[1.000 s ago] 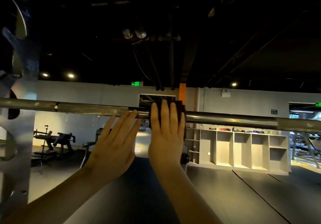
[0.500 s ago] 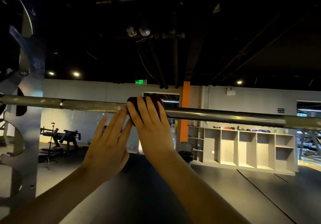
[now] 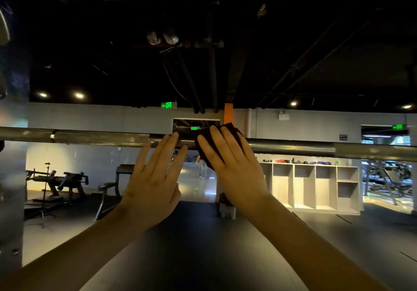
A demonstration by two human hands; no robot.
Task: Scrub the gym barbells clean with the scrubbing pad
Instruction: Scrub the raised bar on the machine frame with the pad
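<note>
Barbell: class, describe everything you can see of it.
The barbell is a long grey metal bar lying nearly level across the view, knurled left of centre and thicker at the right. The right hand presses a dark pad on it. The left hand touches it with its fingertips beside the pad.

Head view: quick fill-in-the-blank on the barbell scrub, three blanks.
1. The right hand presses a dark ____ against the barbell.
2. The left hand, fingers straight, touches the barbell to the ____ of the right hand.
3. The cubby shelf stands to the ____ of the orange pillar.
Missing: scrubbing pad; left; right.
</note>
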